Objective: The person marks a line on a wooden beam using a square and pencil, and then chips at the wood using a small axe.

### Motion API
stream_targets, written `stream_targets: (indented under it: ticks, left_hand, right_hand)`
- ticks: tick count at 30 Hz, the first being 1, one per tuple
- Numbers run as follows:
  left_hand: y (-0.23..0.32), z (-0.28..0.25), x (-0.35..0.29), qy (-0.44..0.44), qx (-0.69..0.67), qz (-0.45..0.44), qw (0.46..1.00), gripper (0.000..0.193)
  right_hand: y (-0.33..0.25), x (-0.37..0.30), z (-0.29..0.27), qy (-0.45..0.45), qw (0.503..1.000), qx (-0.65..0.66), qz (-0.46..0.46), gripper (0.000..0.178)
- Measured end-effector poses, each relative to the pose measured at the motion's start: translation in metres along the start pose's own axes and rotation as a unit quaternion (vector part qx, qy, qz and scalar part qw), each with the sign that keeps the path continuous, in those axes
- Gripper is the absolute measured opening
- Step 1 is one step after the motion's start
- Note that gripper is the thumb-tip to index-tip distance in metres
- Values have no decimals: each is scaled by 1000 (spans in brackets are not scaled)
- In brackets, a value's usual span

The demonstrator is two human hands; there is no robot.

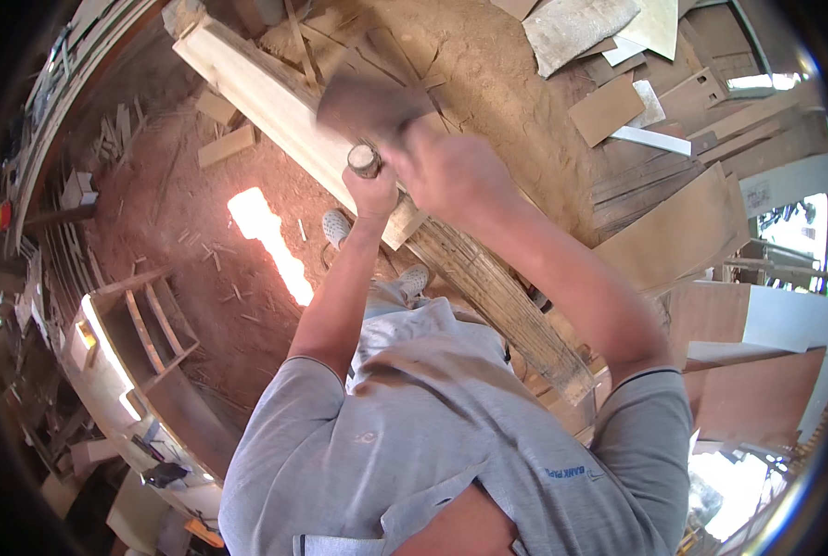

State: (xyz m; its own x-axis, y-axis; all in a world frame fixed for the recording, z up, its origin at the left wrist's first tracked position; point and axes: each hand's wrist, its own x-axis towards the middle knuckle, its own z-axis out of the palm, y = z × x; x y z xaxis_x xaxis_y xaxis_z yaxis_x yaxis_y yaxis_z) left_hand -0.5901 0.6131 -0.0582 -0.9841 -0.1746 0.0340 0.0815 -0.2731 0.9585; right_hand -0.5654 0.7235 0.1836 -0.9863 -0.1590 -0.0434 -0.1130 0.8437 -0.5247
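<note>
Left fingers (pixel 373 193) curled round one round-ended handle (pixel 365 160), right fingers (pixel 416 165) (blurred) round one dark tool (pixel 366 104).

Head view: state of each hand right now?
Left hand: closed, holding an upright handle.
Right hand: closed, holding a dark tool, blurred.

Grey short-sleeved collared shirt (pixel 442 431), dark-edged sleeves (pixel 641 417), blue chest lettering (pixel 567 473), pale dotted shoes (pixel 337 227), bare forearms (pixel 335 296)

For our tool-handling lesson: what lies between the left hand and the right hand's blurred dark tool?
A round-topped handle, held in the left hand, shows there in the head view; its lower end is hidden.
</note>
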Motion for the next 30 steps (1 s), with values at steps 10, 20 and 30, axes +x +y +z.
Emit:
stream_targets:
  ticks: [10,20,30]
  left_hand:
    - [3,-1,23,91,-47,-57,993,11]
    - [59,-76,24,23,-81,-220,972,6]
    - [55,-44,-23,-537,571,-57,619,96]
  right_hand:
    - [-4,-5,-21,-52,994,59,80,37]
    - [58,-76,-21,68,960,184,201,40]
    - [76,-119,-1,46,870,355,339,23]
